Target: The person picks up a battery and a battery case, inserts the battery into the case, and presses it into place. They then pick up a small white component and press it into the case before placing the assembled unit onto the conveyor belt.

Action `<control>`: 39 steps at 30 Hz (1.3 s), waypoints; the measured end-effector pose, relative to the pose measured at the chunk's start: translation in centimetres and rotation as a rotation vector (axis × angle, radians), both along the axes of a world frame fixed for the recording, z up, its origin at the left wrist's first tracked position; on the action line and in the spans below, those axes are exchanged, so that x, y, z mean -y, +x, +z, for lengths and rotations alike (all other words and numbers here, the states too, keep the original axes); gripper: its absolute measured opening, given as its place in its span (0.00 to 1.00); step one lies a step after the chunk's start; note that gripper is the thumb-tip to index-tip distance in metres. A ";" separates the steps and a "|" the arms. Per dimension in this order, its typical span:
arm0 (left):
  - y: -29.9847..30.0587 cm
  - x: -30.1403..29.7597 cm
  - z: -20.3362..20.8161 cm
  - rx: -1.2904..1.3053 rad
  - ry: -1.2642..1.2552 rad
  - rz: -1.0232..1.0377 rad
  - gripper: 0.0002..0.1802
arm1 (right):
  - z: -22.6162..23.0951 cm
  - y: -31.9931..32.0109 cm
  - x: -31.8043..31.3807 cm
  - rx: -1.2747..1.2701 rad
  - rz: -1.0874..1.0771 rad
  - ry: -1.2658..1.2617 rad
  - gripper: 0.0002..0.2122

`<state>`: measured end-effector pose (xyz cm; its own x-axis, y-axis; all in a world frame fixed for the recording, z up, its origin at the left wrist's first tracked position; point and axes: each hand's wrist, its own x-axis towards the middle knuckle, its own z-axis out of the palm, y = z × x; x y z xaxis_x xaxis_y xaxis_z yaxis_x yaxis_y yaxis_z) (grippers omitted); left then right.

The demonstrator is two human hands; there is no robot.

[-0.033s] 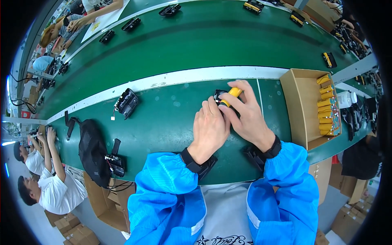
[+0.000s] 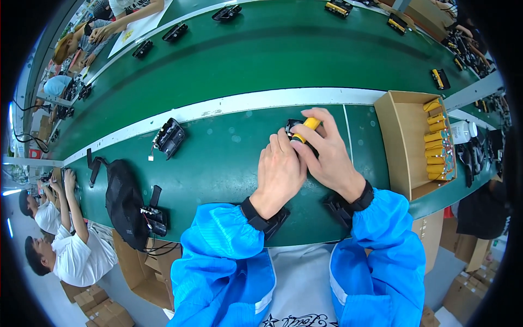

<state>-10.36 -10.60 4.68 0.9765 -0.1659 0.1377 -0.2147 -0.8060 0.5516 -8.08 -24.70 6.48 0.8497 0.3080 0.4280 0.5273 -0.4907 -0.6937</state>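
Over the middle of the bench, my right hand (image 2: 335, 158) pinches a yellow cylindrical battery (image 2: 312, 123) between thumb and fingers. Its lower end rests at a black plastic housing (image 2: 295, 124), which is mostly covered by my hands. My left hand (image 2: 280, 168) is closed around the near left side of that housing, fingers together and back of the hand upward. How far the battery sits inside the housing cannot be made out. Two more dark plastic parts lie close to my wrists, one by the left wrist (image 2: 277, 222) and one by the right wrist (image 2: 339, 210).
An open cardboard box (image 2: 400, 144) of yellow batteries stands to the right. Left on the bench are a black housing (image 2: 170, 138) with a white connector and a black bag (image 2: 124, 201). Beyond the white rail (image 2: 245, 101), a green belt (image 2: 261, 60) carries several housings. Co-workers sit at left.
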 end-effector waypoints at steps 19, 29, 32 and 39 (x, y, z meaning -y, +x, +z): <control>1.1 -4.5 1.5 0.064 -0.195 -0.303 0.20 | 0.2 -0.8 0.4 -0.079 0.048 -0.084 0.15; 1.0 -4.6 1.2 0.084 -0.148 -0.313 0.19 | -0.3 -0.7 0.3 -0.081 -0.035 -0.022 0.17; 0.9 -4.6 1.3 0.051 -0.154 -0.305 0.19 | -0.3 -0.9 -0.1 -0.087 -0.086 0.094 0.18; 1.0 -4.7 1.4 0.060 -0.173 -0.290 0.19 | -0.7 -0.8 -0.2 -0.075 -0.115 0.012 0.23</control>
<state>-9.36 -5.89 6.06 0.8814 -0.4045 0.2441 -0.4576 -0.6024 0.6539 -8.84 -24.51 5.78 0.9090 0.2017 0.3648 0.4141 -0.5366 -0.7352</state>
